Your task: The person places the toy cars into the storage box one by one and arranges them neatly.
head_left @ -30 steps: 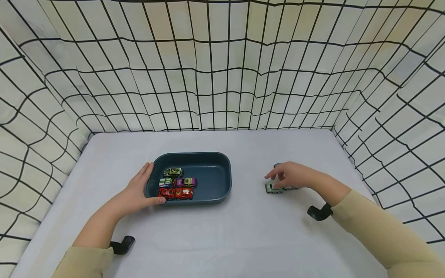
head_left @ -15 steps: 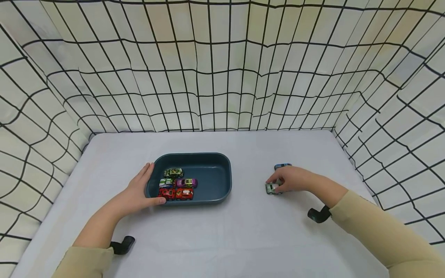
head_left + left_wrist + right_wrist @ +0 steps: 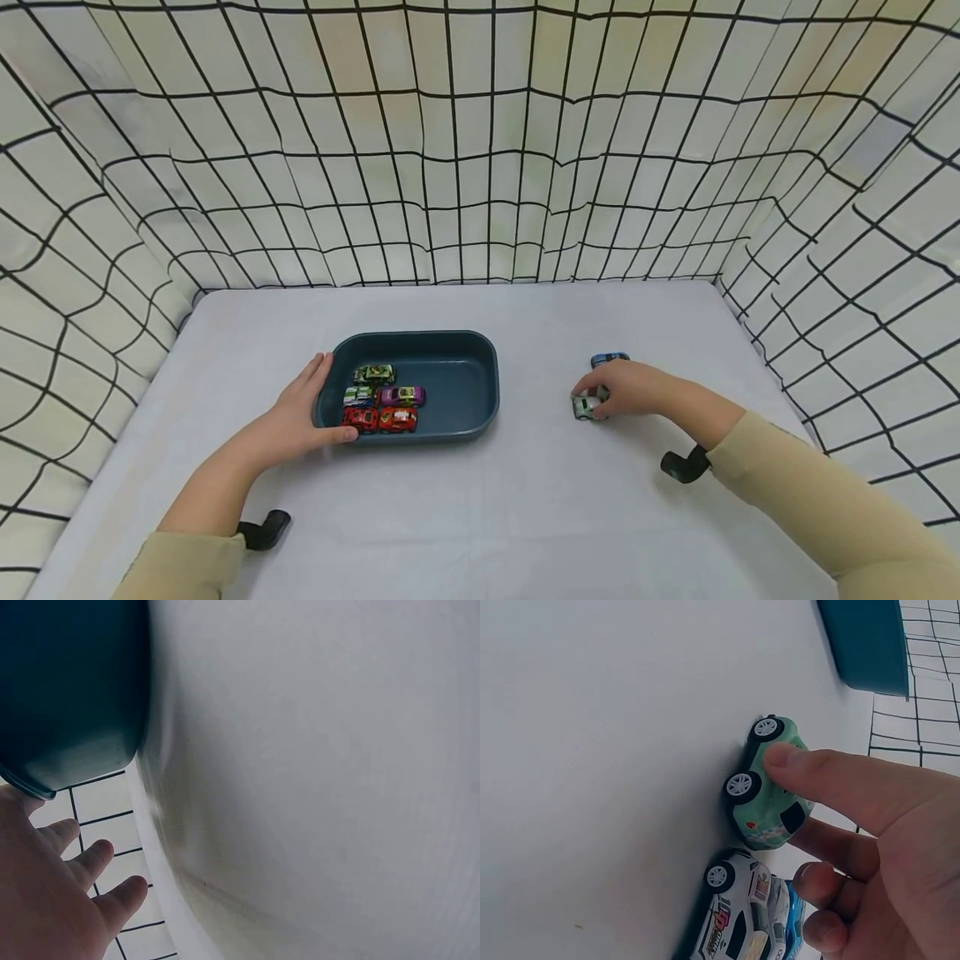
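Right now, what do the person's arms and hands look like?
The left hand and right hand are bare, without gloves. The left sleeve and right sleeve are plain tan and stop short of them. A bent black piece sticks out near each sleeve's end.

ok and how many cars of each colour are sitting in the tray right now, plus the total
Red cars: 2
Purple car: 1
White car with green and blue markings: 1
Yellow-green and black car: 1
Total in the tray: 5
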`<move>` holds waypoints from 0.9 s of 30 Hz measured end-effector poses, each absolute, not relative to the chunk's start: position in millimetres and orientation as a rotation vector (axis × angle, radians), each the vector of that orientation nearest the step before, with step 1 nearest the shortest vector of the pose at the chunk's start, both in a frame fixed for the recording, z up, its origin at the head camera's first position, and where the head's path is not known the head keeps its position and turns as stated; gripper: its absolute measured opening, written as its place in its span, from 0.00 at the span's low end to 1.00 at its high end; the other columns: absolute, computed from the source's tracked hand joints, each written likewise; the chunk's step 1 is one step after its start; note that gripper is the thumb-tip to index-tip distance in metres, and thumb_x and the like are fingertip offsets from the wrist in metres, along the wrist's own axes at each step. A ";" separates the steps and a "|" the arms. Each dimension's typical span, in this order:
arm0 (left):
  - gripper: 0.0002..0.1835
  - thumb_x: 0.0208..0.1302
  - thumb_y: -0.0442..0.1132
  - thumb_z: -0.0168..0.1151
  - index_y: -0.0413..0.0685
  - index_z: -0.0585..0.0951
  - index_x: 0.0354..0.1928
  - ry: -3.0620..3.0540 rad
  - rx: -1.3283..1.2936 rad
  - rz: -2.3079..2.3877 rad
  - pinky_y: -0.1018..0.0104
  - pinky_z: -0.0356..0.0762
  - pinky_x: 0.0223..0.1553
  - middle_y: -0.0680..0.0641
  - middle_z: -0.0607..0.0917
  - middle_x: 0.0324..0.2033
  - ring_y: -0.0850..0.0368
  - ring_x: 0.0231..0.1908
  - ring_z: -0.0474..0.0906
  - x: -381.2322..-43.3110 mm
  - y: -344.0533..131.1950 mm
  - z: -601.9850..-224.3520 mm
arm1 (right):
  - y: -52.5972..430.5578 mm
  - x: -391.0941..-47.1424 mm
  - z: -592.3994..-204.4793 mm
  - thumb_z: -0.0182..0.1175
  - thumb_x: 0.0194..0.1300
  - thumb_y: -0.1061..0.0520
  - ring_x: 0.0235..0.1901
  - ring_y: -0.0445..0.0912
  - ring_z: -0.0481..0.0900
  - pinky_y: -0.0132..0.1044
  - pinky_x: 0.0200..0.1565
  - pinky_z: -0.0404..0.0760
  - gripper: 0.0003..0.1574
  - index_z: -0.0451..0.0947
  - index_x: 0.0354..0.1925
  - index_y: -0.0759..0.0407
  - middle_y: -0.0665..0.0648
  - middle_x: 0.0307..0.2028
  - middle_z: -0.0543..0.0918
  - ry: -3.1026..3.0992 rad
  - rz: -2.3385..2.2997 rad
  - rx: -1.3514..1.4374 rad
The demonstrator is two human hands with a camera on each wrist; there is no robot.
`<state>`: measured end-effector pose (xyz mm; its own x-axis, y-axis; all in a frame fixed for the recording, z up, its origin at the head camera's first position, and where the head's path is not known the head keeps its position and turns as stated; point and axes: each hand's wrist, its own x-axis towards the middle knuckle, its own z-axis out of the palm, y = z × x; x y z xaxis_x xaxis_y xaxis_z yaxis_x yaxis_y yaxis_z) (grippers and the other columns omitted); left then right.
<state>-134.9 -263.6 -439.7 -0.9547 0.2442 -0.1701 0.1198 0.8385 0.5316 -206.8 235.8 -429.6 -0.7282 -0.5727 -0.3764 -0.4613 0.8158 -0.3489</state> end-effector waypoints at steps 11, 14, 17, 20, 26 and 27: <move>0.69 0.52 0.64 0.72 0.42 0.36 0.78 2.789 0.270 0.778 0.23 0.50 0.62 0.31 0.39 0.76 0.23 0.71 0.40 -135.5 -262.5 -438.6 | 233.7 -208.0 -429.6 0.73 0.58 0.52 0.37 0.41 0.75 0.38 0.41 0.77 0.24 0.83 0.54 0.42 0.42 0.39 0.81 2.450 -0.449 -0.743; 0.69 0.52 0.64 0.72 0.41 0.36 0.78 2.792 0.269 0.775 0.23 0.50 0.62 0.30 0.39 0.76 0.22 0.71 0.40 -135.3 -262.2 -438.5 | 231.9 -208.8 -427.2 0.73 0.58 0.51 0.37 0.42 0.74 0.37 0.39 0.76 0.25 0.83 0.56 0.42 0.42 0.39 0.81 2.439 -0.464 -0.743; 0.69 0.51 0.65 0.72 0.42 0.37 0.78 2.794 0.264 0.774 0.23 0.51 0.61 0.31 0.39 0.76 0.22 0.71 0.41 -135.4 -262.0 -438.9 | 230.3 -209.6 -423.6 0.73 0.59 0.49 0.39 0.43 0.72 0.37 0.38 0.75 0.26 0.83 0.57 0.42 0.41 0.40 0.80 2.438 -0.468 -0.741; 0.69 0.51 0.65 0.72 0.42 0.37 0.78 2.792 0.260 0.775 0.23 0.51 0.61 0.31 0.39 0.76 0.22 0.71 0.41 -135.4 -261.9 -439.4 | 228.4 -210.4 -419.3 0.73 0.59 0.49 0.39 0.44 0.72 0.38 0.39 0.75 0.27 0.83 0.58 0.42 0.42 0.41 0.80 2.438 -0.477 -0.744; 0.69 0.51 0.65 0.72 0.42 0.36 0.78 2.791 0.268 0.780 0.24 0.51 0.62 0.31 0.39 0.76 0.23 0.71 0.41 -135.5 -263.3 -440.4 | 220.2 -214.2 -409.1 0.72 0.60 0.49 0.37 0.45 0.73 0.39 0.37 0.75 0.28 0.82 0.59 0.46 0.44 0.42 0.80 2.427 -0.530 -0.801; 0.69 0.51 0.65 0.72 0.43 0.36 0.79 2.791 0.269 0.781 0.24 0.51 0.62 0.31 0.39 0.76 0.23 0.71 0.41 -135.6 -263.7 -440.5 | 218.5 -215.1 -407.3 0.72 0.60 0.49 0.37 0.45 0.73 0.39 0.37 0.75 0.28 0.82 0.59 0.47 0.44 0.42 0.80 2.424 -0.543 -0.813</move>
